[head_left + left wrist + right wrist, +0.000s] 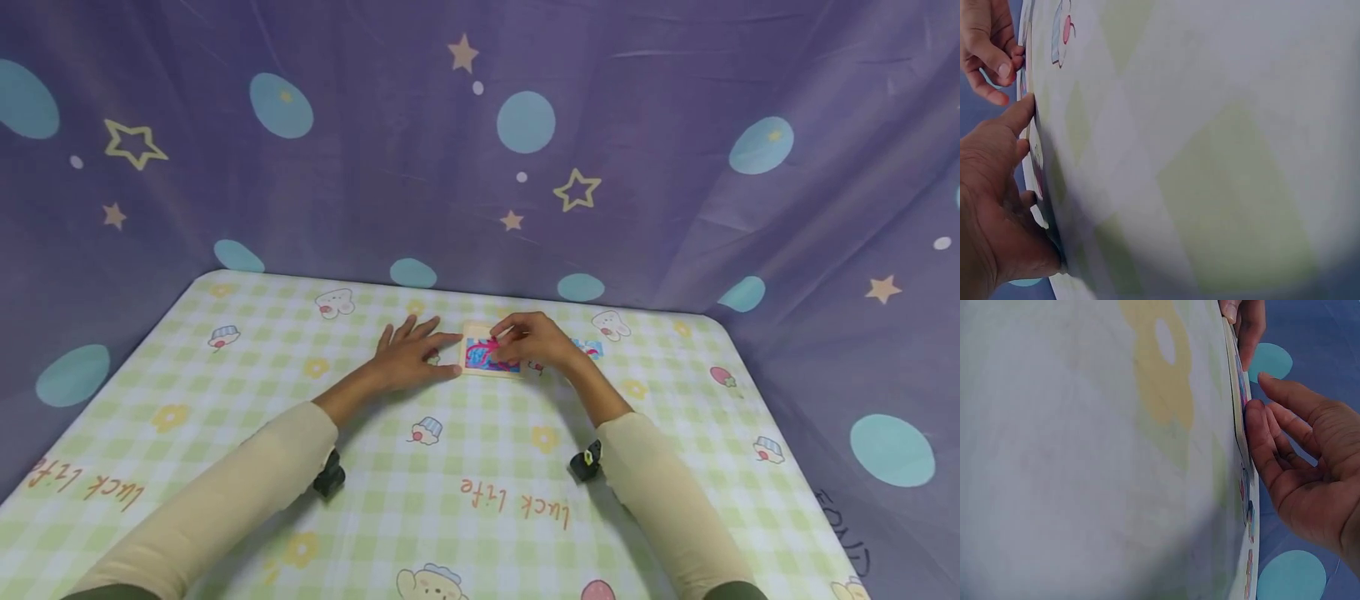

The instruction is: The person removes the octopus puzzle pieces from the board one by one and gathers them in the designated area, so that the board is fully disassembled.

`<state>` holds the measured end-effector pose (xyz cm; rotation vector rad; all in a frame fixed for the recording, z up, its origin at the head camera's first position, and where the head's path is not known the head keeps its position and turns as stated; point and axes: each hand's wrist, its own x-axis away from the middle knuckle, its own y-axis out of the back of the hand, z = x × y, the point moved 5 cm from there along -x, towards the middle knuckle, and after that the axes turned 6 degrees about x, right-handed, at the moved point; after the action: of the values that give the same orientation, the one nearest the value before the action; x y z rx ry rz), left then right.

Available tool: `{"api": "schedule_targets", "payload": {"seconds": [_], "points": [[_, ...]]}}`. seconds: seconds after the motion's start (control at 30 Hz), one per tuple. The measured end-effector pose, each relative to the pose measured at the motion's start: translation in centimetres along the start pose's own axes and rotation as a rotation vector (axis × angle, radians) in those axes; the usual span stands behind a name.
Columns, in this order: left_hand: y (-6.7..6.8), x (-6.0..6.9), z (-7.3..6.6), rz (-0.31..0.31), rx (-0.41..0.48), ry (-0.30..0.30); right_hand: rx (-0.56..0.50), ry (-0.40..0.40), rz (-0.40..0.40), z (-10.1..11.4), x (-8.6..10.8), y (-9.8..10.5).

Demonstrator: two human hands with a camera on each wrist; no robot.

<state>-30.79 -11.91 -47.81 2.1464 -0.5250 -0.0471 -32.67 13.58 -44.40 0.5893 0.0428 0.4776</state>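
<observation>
A small jigsaw puzzle (480,357) in a light wooden frame lies flat on the table, its picture blue, pink and red. My left hand (408,360) is spread at its left side, with the tips of thumb and forefinger touching the frame's edge. Over the right part of the puzzle is my right hand (534,340), its fingers loosely bent. In the right wrist view, the thumb of the right hand (1310,456) rests on the puzzle surface while the forefinger stands apart; no piece shows between them. The right hand hides part of the picture.
Loose puzzle pieces (591,348) lie on the table right of the frame, partly behind the right wrist. The table (360,517) has a green checked cloth with printed figures. A purple curtain (420,192) hangs along the table's far edge and sides.
</observation>
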Motion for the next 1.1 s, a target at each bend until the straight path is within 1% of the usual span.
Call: {"api": "schedule_targets", "payload": {"seconds": [0.2, 0.4, 0.53, 0.73, 1.1], "points": [[-0.2, -0.2, 0.5, 0.009, -0.016, -0.002, 0.007, -0.008, 0.005, 0.0, -0.5, -0.3], [-0.3, -0.1, 0.8, -0.005, -0.014, 0.005, 0.023, -0.016, 0.042, 0.0, -1.0, -0.9], [-0.3, 0.2, 0.7, -0.011, -0.019, 0.016, 0.034, -0.019, 0.07, 0.0, -1.2, -1.1], [-0.2, 0.4, 0.4, -0.013, -0.016, 0.022, 0.058, -0.044, 0.084, 0.3, -1.1, -1.0], [0.0, 0.4, 0.1, 0.013, -0.013, 0.052, 0.068, -0.07, 0.109, 1.0, -1.0, -1.0]]}}
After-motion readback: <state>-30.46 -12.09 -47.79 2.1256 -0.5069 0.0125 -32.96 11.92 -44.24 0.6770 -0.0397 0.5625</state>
